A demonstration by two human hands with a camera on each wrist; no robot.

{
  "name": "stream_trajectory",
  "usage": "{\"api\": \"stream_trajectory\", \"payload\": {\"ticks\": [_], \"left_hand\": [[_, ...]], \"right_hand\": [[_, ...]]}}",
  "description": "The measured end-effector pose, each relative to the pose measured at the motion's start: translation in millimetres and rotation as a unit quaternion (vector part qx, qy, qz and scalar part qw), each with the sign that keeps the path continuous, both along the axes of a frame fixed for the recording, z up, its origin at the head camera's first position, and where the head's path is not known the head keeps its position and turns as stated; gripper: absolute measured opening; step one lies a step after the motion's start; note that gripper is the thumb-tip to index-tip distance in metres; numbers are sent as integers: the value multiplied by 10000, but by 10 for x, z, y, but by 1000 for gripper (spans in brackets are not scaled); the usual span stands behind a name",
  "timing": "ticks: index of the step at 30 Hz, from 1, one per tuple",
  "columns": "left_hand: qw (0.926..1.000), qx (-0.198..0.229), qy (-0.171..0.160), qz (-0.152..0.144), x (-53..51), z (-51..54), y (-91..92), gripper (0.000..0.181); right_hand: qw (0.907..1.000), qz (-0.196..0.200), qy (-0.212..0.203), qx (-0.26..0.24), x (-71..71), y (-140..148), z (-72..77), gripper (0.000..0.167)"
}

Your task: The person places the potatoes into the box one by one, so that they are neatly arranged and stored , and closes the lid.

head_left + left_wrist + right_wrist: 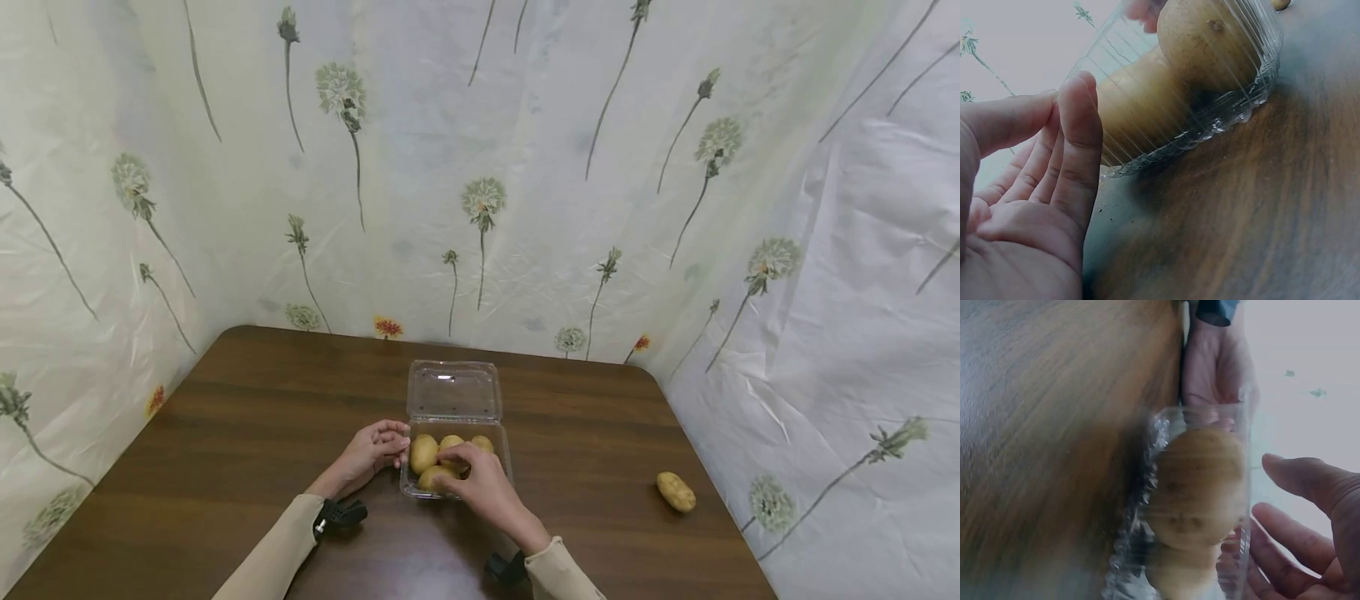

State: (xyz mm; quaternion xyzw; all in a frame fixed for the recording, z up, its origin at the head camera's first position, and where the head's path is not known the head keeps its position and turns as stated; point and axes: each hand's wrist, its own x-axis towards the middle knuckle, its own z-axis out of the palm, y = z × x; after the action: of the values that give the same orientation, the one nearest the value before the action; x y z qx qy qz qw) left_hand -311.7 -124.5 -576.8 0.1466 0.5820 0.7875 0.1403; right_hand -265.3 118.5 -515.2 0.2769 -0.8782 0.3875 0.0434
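A clear plastic clamshell container (508,458) stands on the table with its lid (454,392) raised at the back. Several potatoes (423,454) lie inside, seen through the wall in both wrist views. My left hand (372,452) is at the container's left side; in the left wrist view its thumb and a finger (1079,119) pinch the rim. Above the potatoes is my right hand (483,487), thumb and fingers parted. The right wrist view shows no potato between them, and some fingertips appear behind the clear wall.
One more potato (676,492) lies by itself near the right edge of the brown wooden table (300,392). A dandelion-print curtain (420,167) hangs behind and on both sides. Each wrist wears a black camera mount (341,514).
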Motion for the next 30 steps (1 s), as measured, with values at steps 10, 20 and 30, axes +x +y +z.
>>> {"api": "stream_trajectory", "payload": {"ticks": [10,20,30], "left_hand": [[10000,1,-37,28,33,17,8,31],[10000,14,27,-5,31,17,10,28],[9998,49,160,-48,12,-7,9,27]], "right_hand": [[9989,-113,-324,-329,13,139,77,38],[9962,-419,-423,-631,33,355,165,43],[9878,-720,-711,-1184,76,539,266,44]]}}
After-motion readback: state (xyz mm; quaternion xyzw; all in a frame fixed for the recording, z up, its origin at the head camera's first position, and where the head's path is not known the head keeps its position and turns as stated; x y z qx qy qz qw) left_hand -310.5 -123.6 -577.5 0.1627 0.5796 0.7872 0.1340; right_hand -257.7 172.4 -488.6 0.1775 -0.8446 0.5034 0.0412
